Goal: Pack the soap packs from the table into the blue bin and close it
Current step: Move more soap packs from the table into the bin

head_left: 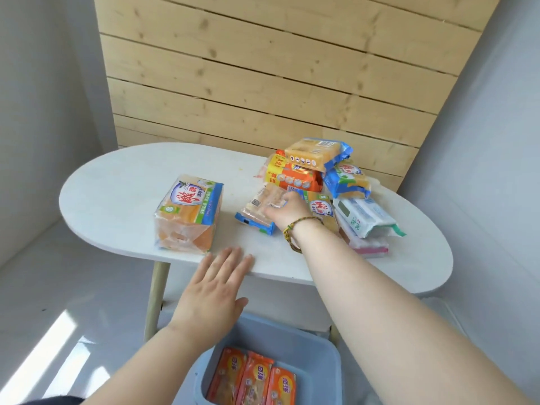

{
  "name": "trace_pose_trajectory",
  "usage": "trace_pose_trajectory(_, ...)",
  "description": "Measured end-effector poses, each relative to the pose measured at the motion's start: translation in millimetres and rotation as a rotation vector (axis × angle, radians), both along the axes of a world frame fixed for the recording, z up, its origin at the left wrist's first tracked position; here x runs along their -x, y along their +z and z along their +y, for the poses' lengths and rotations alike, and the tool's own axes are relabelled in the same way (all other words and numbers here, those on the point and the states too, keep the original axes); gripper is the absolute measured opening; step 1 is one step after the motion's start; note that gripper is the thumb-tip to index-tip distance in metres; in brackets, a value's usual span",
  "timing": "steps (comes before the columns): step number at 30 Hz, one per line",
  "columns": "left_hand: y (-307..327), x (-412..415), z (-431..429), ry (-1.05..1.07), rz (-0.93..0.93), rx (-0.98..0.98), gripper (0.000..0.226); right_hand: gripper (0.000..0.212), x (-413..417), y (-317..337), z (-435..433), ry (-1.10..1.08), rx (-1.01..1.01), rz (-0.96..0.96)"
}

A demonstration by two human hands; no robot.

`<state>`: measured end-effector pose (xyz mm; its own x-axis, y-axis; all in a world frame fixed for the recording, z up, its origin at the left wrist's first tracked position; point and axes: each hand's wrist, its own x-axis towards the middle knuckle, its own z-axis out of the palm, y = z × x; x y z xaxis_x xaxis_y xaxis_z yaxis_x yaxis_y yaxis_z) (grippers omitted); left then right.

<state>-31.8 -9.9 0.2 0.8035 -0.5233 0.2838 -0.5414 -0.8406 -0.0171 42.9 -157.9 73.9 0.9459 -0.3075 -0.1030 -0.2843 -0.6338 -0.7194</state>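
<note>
Several soap packs lie on the white oval table [117, 200]. A big yellow multi-pack [188, 213] stands alone at the left. At the right is a heap [318, 171] of orange, yellow and blue packs, with a white-green pack [365, 216] and a pink one beneath it. My right hand [287, 210] rests fingers down on a clear yellow pack with a blue end [257, 211], gripping it. My left hand [217, 285] hovers open over the table's near edge, close to the multi-pack. The blue bin [315, 352] stands open on the floor below, with three orange packs [254, 378] inside.
A wooden slat panel [263, 68] leans against the wall behind the table. Grey floor lies to the left, with sunlit patches. A pale translucent object, perhaps the lid [447, 314], shows at the right under the table edge. Light wooden table legs stand beside the bin.
</note>
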Motion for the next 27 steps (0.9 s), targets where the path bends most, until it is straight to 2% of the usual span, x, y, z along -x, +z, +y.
trace_pose_trajectory(4,-1.7,-3.5,3.1,-0.026,0.0,-0.008,0.079,0.081,-38.9,-14.1,18.9,-0.078,0.167,0.148)
trace_pose_trajectory(8,-3.0,-6.3,6.4,-0.062,0.027,0.022,0.079,0.107,-58.9,-24.6,28.2,-0.192,0.201,0.199)
trace_pose_trajectory(15,-11.1,-11.6,11.9,-0.066,-0.063,0.052,0.081,0.1,-60.2,-23.4,27.3,-0.103,0.276,0.241)
trace_pose_trajectory(19,-6.8,-9.5,10.3,-0.093,-0.012,0.027,0.081,0.096,-45.5,-21.9,21.9,-0.016,0.265,0.205)
trace_pose_trajectory(24,-1.6,-5.4,10.7,-0.066,0.085,0.054,0.08,0.087,-19.6,-19.4,12.3,0.036,0.153,0.111)
trace_pose_trajectory(27,-10.9,-8.8,12.6,-0.066,0.131,0.098,0.069,0.083,3.4,-8.4,4.7,0.076,0.01,0.019)
